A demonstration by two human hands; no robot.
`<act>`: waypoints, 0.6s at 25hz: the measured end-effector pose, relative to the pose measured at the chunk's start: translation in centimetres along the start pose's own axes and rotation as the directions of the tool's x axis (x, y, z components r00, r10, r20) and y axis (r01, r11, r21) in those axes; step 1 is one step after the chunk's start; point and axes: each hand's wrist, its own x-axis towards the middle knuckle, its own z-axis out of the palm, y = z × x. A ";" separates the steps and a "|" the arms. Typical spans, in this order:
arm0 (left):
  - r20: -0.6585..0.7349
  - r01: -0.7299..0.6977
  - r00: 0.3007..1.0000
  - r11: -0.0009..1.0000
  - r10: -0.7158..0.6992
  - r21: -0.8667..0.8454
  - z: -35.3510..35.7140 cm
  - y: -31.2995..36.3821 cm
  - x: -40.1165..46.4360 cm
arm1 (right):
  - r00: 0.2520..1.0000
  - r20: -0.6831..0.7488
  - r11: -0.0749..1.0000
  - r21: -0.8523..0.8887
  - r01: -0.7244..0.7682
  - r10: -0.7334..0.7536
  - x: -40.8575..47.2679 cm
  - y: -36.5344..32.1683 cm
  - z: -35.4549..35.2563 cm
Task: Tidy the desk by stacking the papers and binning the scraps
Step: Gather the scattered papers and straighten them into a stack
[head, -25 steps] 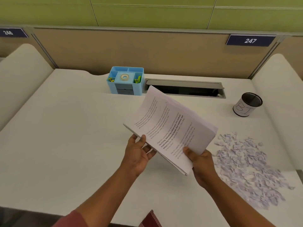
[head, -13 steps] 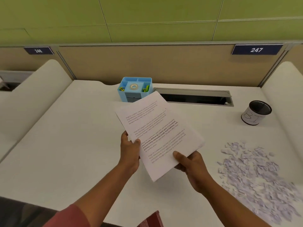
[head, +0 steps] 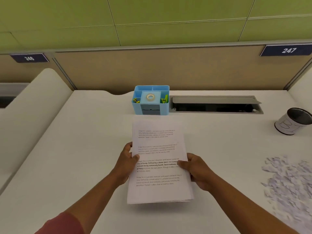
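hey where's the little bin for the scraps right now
In the head view the bin stands at the far right of the desk, right of the cable tray and beyond the paper scraps.

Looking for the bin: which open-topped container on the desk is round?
The black-rimmed cup at far right, wrapped in handwritten white paper; the blue organizer is square and compartmented.

The stack of papers (head: 159,163), a second ago tilted up and skewed toward the right, has been turned square to the front edge of the desk (head: 67,149) and now lies nearly flat, low over it, perhaps not quite touching. The left hand (head: 125,163) has moved from under the near corner to grip the left edge. The right hand (head: 196,169) now grips the right edge, thumb on top.
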 end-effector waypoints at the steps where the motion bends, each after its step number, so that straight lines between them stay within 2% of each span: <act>1: 0.009 0.010 1.000 1.000 -0.010 0.018 -1.0 -0.2 1.4 | 0.999 -0.032 1.000 -0.010 -0.020 0.019 1.4 0.0 1.0; 11: 0.132 0.183 0.972 0.980 -0.193 0.082 -5.8 0.1 10.9 | 0.968 -0.235 0.993 0.093 -0.074 0.094 10.5 -0.2 6.1; 15: 0.224 0.148 0.951 0.949 -0.214 0.279 -8.0 -1.5 9.8 | 0.957 -0.267 0.990 0.112 -0.084 0.111 11.8 -0.8 6.5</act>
